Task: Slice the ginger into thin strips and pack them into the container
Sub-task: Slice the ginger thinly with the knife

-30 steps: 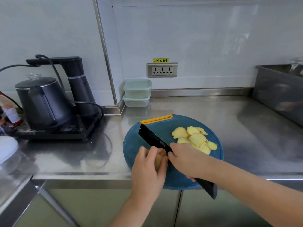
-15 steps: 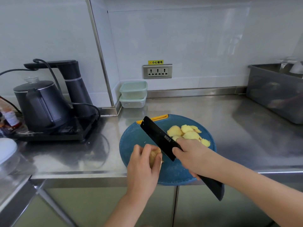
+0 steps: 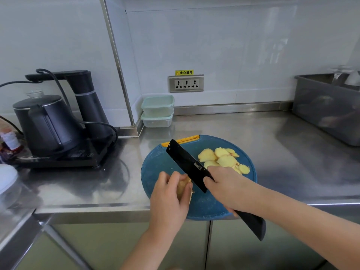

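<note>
Walls: white glossy tiles, meeting at a corner with a steel trim strip
Socket: steel triple outlet plate on the back wall, yellow label just above it
Work area: brushed steel surface, steel upstand along the back wall
Below: steel cabinet doors
Light: bright and soft, pale reflections on tiles and steel
</note>
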The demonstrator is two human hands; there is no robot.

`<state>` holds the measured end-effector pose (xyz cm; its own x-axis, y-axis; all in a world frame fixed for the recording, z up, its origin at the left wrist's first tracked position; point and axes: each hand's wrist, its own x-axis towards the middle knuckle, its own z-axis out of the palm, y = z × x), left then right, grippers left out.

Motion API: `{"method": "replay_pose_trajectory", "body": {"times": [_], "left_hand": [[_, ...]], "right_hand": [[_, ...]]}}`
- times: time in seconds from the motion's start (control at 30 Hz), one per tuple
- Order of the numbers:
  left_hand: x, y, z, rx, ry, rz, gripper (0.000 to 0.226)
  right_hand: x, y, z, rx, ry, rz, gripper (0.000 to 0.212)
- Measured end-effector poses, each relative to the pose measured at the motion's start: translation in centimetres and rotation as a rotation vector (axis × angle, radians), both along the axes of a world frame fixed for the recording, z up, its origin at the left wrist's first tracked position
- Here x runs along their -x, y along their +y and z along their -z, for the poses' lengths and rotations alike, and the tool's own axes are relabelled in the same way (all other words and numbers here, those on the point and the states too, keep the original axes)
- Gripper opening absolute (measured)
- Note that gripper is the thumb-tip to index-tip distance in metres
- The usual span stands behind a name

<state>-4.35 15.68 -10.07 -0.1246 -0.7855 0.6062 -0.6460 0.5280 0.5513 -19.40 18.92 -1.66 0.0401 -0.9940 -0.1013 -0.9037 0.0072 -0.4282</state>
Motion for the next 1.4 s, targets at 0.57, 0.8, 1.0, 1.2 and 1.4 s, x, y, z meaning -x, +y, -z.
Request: {"method": "replay_pose_trajectory", "body": {"times": [0.57, 0.8, 1.0, 1.2, 1.4], "left_hand": [[0.1, -0.3, 0.8, 0.041, 0.045, 0.024, 0.018], [-0.2, 0.2, 0.3, 0.027, 0.05, 0.022, 0.023], [-0.7, 0.5, 0.6, 0.028, 0.013, 0.058, 0.026], [-0.8, 0.7, 0.0, 0.006, -0.007, 0.088, 0.026], [-0.9, 0.7, -0.1, 0.0, -0.006, 0.084, 0.02]], "right_hand": [[-1.6, -2.9, 1.7, -0.049, 0.056, -0.025, 0.032], [0.0, -1.8, 0.9, -0.177, -0.195, 0.089, 0.023], [2.3, -0.8, -0.3, -0.092, -0.241, 0.173, 0.008], [2.0, 0.6, -1.7, -0.058, -0.307, 0.126, 0.013], [0.8, 1.4, -1.7, -0.073, -0.246, 0.097, 0.017]]}}
